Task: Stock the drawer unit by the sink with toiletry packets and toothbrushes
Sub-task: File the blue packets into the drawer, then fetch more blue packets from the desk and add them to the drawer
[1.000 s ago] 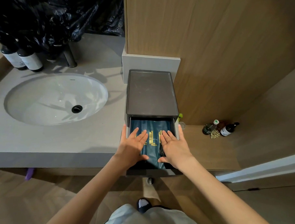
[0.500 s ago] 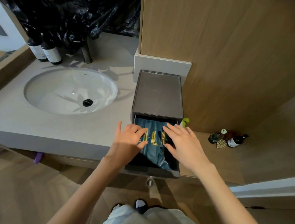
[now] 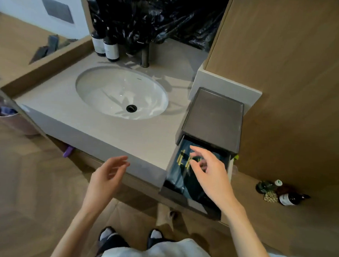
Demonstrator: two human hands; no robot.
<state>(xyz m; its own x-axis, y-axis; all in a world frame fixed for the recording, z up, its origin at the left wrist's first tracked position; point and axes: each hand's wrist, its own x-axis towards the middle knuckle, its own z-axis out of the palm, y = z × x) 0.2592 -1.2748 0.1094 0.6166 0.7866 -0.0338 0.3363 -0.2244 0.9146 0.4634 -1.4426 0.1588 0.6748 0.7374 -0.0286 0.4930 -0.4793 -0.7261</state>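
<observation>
**A:** Where are the toiletry packets (image 3: 178, 172)?

**B:** They lie flat in the open drawer (image 3: 181, 197), dark teal with gold print. That drawer is pulled out of the drawer unit (image 3: 212, 118), past the front edge of the counter (image 3: 125, 135).

**A:** And the unit itself?

**B:** It stands at the counter's right end, just beside the sink (image 3: 100, 90), with its back against a pale block by the wooden wall.

**A:** What is your right hand (image 3: 213, 177) doing?

**B:** It hangs over the packets with loose, spread fingers and grasps nothing. I cannot tell whether my fingertips touch the top packet.

**A:** Your left hand (image 3: 104, 180)?

**B:** Relaxed and empty, fingers lightly bent, in front of the counter's front edge, well apart from the drawer.

**A:** What else is there?

**B:** Two dark bottles (image 3: 110, 48) at the counter's back left corner, a tap (image 3: 145, 55) behind the sink, black plastic (image 3: 154, 17) above it, and small bottles (image 3: 286, 198) on a wooden ledge (image 3: 277, 222) to the right.
</observation>
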